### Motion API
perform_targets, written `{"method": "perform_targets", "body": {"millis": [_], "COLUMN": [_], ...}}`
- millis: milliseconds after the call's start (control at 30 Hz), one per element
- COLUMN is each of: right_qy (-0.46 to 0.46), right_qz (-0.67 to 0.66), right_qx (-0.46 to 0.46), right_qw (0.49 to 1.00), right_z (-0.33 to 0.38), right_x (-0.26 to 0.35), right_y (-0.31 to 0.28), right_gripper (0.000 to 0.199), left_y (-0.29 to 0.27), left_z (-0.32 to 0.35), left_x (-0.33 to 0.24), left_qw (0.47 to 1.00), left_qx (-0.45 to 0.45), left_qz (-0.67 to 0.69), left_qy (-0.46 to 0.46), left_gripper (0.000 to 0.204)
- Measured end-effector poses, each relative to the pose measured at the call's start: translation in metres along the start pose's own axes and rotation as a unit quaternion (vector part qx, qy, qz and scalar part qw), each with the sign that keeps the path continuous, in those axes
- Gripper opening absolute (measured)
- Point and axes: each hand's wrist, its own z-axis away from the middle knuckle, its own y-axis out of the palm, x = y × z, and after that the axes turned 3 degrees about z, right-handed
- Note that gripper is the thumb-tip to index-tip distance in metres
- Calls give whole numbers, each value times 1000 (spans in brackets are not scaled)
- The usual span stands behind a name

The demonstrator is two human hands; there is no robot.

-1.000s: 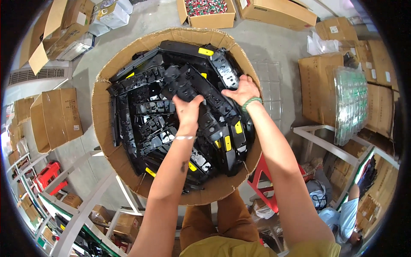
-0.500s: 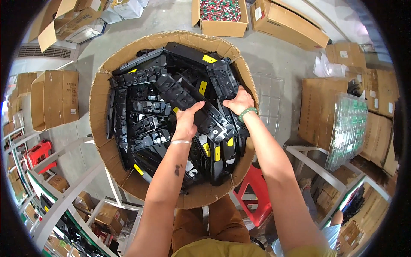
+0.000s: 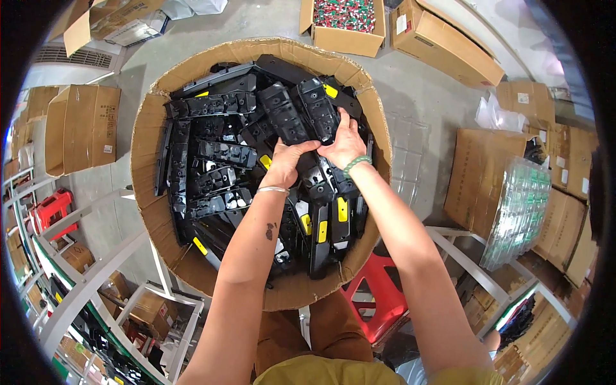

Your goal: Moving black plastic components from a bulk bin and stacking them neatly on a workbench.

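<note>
A large round-edged cardboard box (image 3: pixel 160 234) in front of me is heaped with long black plastic parts, several bearing yellow labels. My left hand (image 3: pixel 287 165) is closed on the near end of one black plastic part (image 3: pixel 281 109). Just to its right, my right hand (image 3: pixel 346 142) grips a second black plastic part (image 3: pixel 316 102) by its near end. Both parts point away from me, side by side over the heap, and my thumbs almost meet between them. The fingers under the parts are partly hidden.
A red plastic stool (image 3: pixel 378 292) stands by the box's near right side. Clear plastic trays (image 3: pixel 516 212) lean against cartons at right. White-framed racks (image 3: pixel 96 282) flank me. At the far side sits an open carton of small red and green pieces (image 3: pixel 344 16).
Both hands have come closer together. The left part has swung to point straighter away from me and shifted right; the right part has moved slightly left. My view has shifted a little.
</note>
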Motion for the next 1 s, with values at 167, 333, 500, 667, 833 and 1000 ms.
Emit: {"method": "perform_targets", "body": {"millis": [167,333,500,667,833,1000], "right_qy": [-23,-167,-217,-216,-86,-164], "right_qz": [29,27,-55,-40,-54,-275], "right_qx": [-26,-81,-55,145,304,281], "right_qw": [999,982,973,965,947,904], "right_z": [0,-45,-114,-126,-114,-85], "right_x": [17,39,27,27,22,13], "right_y": [-29,-58,-32,-39,-50,-42], "right_gripper": [77,70,72,77,67,59], "left_y": [17,35,27,12,6,-1], "left_z": [12,-14,-40,-53,-43,-26], "left_x": [-4,-28,-26,-33,-48,-55], "left_qw": [995,976,981,985,980,990], "left_qx": [20,28,-59,83,118,128], "left_qz": [88,128,129,144,160,54], "left_qy": [43,174,130,38,-21,37], "left_gripper": [29,27,33,15,19,22]}}
